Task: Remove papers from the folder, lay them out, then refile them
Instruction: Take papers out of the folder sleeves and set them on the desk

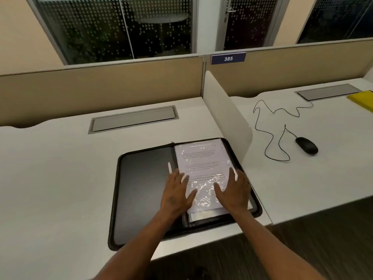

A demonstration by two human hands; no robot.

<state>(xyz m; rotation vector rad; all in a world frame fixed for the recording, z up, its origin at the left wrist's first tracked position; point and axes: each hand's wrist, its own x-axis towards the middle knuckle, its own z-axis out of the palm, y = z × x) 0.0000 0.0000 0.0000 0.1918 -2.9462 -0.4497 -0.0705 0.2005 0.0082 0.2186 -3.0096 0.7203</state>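
Papers (201,164) sit in the open folder (145,190), none on the desk (60,178).
I rest left hand (177,193) and right hand (234,190) flat, fingers spread, gripping nothing.

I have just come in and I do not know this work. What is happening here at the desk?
A person sits at a white desk with a black zip folder lying open on it. Both hands rest flat on the papers in a shiny plastic sleeve on the folder's right half: the left hand at the inner edge, the right hand at the outer edge. The papers are not yet out.
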